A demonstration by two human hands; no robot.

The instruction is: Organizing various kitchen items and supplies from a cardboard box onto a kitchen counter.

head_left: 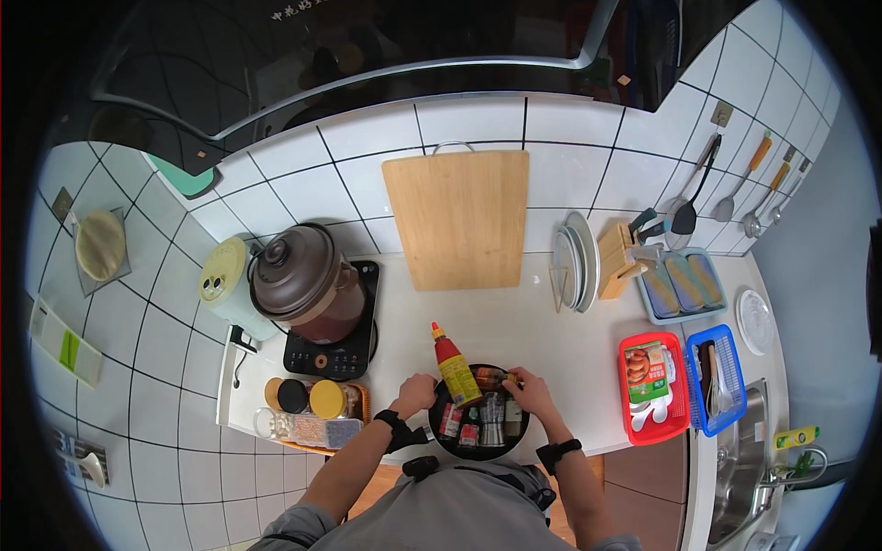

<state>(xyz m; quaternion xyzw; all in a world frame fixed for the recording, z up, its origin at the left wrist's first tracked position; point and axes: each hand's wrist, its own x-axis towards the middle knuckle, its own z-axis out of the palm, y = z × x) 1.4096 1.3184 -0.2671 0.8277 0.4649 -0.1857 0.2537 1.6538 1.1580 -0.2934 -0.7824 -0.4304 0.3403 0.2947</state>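
Observation:
A round black tray sits at the counter's front edge, loaded with several small bottles and jars. My left hand grips its left rim; some of the fingers are hidden. My right hand reaches over the right rim, its fingers on the end of a small bottle with orange-brown contents. A red squeeze bottle with a yellow label leans across the tray, its tip pointing away from me. Below it are a glass shaker with a metal body, a red-labelled jar and a small red-labelled bottle.
A brown lidded pot stands on a black induction cooker to the left. Nearer lies a basket of jars. A wooden cutting board leans on the tiles. Right are plates, a knife block, a red basket and a blue basket.

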